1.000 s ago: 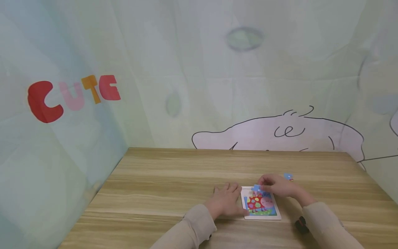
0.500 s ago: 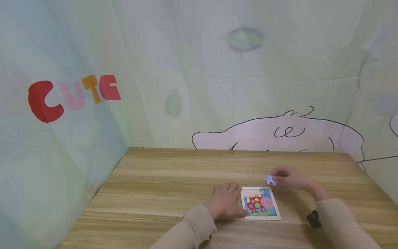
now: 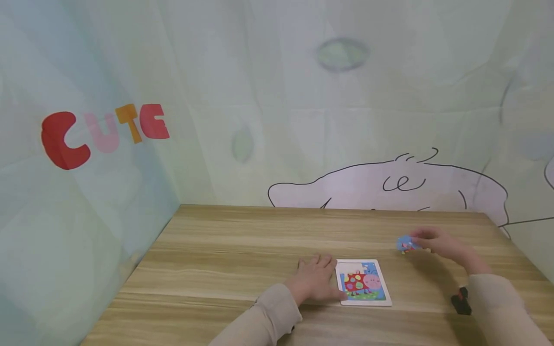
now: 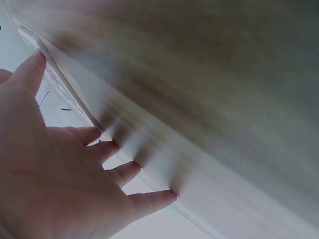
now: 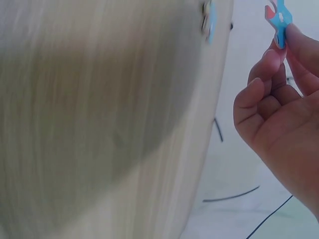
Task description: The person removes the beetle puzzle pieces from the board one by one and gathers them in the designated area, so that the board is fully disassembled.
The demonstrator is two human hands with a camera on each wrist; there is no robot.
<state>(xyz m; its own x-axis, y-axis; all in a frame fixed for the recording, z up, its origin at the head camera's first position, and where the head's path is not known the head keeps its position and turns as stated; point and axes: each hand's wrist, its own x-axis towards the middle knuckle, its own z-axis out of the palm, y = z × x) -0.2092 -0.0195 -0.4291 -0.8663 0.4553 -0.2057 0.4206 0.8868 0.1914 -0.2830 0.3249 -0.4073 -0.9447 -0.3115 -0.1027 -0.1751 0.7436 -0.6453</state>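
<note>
A white-framed jigsaw puzzle board [image 3: 368, 302] lies on the table, showing a red spotted body with a pink face; its upper-left part shows pale and unfilled. My left hand [image 3: 313, 281] rests at its left side, fingers spread on the table and thumb over the frame's lower-left edge. Beyond the board's upper right, my right hand [image 3: 439, 242] pinches a blue puzzle piece [image 5: 280, 22] between thumb and fingers, raised off the table. Another puzzle piece [image 5: 208, 22] lies on the tabletop. In the head view, the two pieces overlap as one blue patch.
The wooden table [image 3: 238, 250] ends at a printed fabric backdrop [image 3: 259, 120] behind and to the left. A black device [image 3: 461, 302] shows by the right sleeve cuff.
My right hand has moved from above the puzzle board to the right and away, carrying the pinched puzzle piece toward the piece on the table. My left hand and the board have stayed put.
</note>
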